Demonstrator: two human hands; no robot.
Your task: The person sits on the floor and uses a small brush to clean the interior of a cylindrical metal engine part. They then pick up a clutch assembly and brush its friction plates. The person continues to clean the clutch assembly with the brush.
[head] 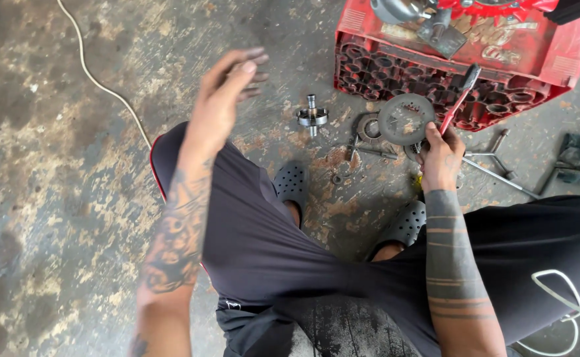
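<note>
Stained concrete floor (72,165); right hand (439,155) grips a toothed disc (406,119).

The floor (72,165) is gray concrete with rusty brown stains. A thin white cord (98,82) lies across it, left of a red crate (382,39)

left hand (227,92) fingertips motion-blurred, red crate (396,46) cut off by top edge, white cable (568,304) leaving the frame at right
</note>
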